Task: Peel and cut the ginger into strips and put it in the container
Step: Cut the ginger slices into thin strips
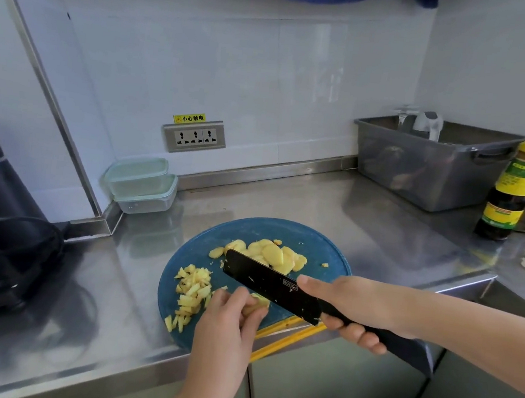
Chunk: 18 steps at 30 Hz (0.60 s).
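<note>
My right hand (pixel 350 308) gripped the black cleaver (pixel 271 285), left hand (pixel 229 315) pinched a ginger piece (pixel 256 305) on the blue cutting board (pixel 324 244). Ginger slices (pixel 268 254) sat behind the blade, strips (pixel 191 292) to its left.
</note>
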Each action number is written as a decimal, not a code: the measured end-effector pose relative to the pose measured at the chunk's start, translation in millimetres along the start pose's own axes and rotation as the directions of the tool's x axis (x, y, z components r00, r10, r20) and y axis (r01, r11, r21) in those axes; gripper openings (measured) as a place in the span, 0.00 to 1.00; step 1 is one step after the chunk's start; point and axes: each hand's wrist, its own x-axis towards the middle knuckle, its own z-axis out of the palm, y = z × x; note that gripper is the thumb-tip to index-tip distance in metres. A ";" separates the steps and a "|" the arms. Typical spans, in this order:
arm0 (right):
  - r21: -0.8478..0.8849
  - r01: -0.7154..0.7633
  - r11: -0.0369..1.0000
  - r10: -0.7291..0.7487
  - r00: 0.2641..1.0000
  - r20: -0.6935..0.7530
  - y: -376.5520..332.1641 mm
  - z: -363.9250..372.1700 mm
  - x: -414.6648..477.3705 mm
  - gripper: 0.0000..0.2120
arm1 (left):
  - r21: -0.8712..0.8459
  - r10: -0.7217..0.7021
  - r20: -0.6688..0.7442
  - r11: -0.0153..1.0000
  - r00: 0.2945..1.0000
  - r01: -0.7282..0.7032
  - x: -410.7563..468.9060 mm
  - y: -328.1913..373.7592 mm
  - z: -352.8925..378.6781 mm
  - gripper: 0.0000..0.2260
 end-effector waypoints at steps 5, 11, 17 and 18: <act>-0.009 -0.009 1.000 0.009 1.000 -0.019 -4.5 -1.9 -3.0 0.31 | 0.003 -0.015 0.007 1.000 1.000 0.015 -1.9 -1.5 0.1 0.05; -0.034 -0.008 0.999 0.007 1.000 -0.027 -7.5 0.7 -5.0 0.30 | -0.003 -0.035 0.016 0.999 0.999 0.035 -1.4 0.3 0.6 0.04; -0.084 -0.033 0.996 0.029 0.999 -0.044 -8.0 3.9 -5.2 0.31 | 0.029 -0.014 0.035 0.999 0.999 0.013 0.0 2.4 0.1 0.04; -0.081 -0.035 0.996 0.031 0.999 -0.041 -7.5 3.9 -5.0 0.31 | 0.030 -0.013 0.039 0.999 0.999 0.011 -0.1 2.5 -0.1 0.05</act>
